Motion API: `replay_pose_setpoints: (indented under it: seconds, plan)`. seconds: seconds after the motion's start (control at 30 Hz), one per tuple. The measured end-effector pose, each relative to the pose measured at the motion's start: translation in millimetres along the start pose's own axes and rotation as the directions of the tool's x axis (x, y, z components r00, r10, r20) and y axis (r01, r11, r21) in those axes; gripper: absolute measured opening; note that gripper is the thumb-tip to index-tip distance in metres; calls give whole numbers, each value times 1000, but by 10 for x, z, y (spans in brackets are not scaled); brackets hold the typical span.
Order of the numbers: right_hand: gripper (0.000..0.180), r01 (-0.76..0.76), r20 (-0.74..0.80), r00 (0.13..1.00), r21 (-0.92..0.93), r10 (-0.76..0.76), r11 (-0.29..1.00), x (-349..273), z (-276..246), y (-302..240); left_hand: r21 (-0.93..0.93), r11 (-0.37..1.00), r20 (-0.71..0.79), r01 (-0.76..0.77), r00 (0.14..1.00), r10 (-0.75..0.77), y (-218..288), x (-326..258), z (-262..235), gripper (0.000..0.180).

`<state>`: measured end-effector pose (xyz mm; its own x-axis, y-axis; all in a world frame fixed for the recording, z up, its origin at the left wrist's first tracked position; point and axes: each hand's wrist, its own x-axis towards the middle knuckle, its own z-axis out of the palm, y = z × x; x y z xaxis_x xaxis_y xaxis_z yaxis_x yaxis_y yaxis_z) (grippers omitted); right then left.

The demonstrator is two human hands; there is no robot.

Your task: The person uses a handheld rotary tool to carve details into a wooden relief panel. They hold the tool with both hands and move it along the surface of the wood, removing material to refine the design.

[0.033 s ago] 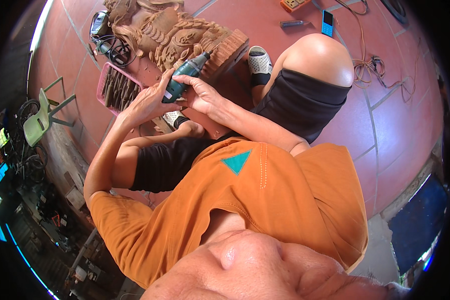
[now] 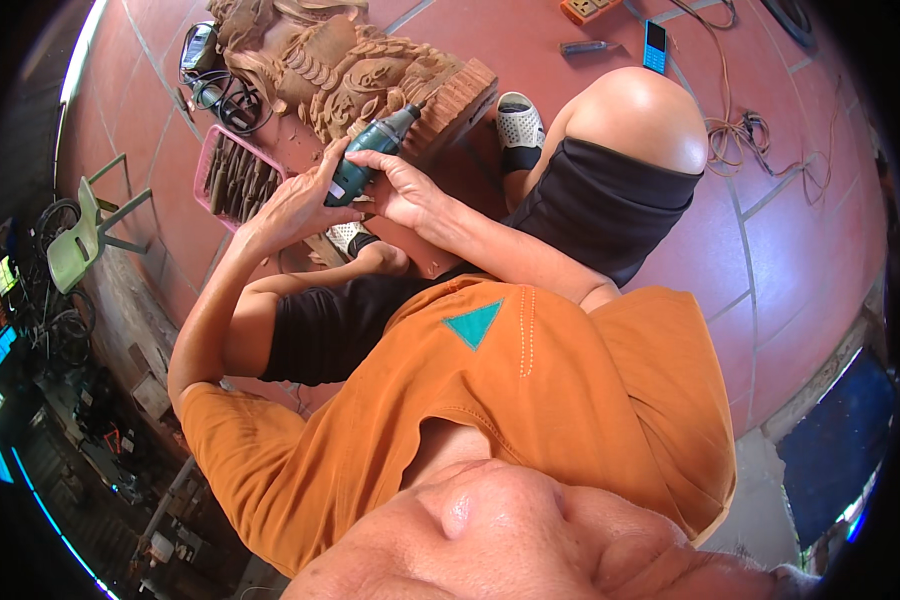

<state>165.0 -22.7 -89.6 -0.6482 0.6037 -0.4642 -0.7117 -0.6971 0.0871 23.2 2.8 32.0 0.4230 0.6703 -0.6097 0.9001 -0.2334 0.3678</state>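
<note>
Between both hands I hold a green rotary tool [image 2: 365,165] with a grey nose and a thin bit, tilted so the bit points up and to the right. My left hand [image 2: 300,200] wraps the body from the left. From the right, my right hand [image 2: 410,195] grips it, the thumb lying along the casing and the other fingers mostly hidden. Just past the tool lies a brown carved wood piece [image 2: 360,75] with dense relief and a thick block-like end. The bit overlaps that end in view; whether it touches, I cannot tell.
A pink basket [image 2: 207,175] of chisel-like tools stands left of my hands. Beyond it are a corded power tool [image 2: 210,95] and a green chair [image 2: 75,240]. An orange socket block [image 2: 585,10], a blue phone [image 2: 655,47] and an orange cord [image 2: 740,130] lie to the right.
</note>
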Motion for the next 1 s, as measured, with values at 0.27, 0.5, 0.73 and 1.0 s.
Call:
replay_pose_setpoints:
  seconds: [0.27,0.5,0.73,1.0]
  plan:
    - [33,17,19,1000,-14,-17,1000,17,26,-34,36,999,3,2,1000,-2,-22,30,-30,100]
    - [33,7,-4,1000,17,-7,1000,-25,42,-22,53,999,32,-9,999,8,-43,40,-38,99]
    - [33,-7,10,1000,58,7,998,-53,30,-5,47,999,33,-28,999,26,-50,40,-33,96]
    - [32,4,-9,1000,78,-4,997,-77,36,10,43,998,52,-56,997,53,-57,50,-46,96]
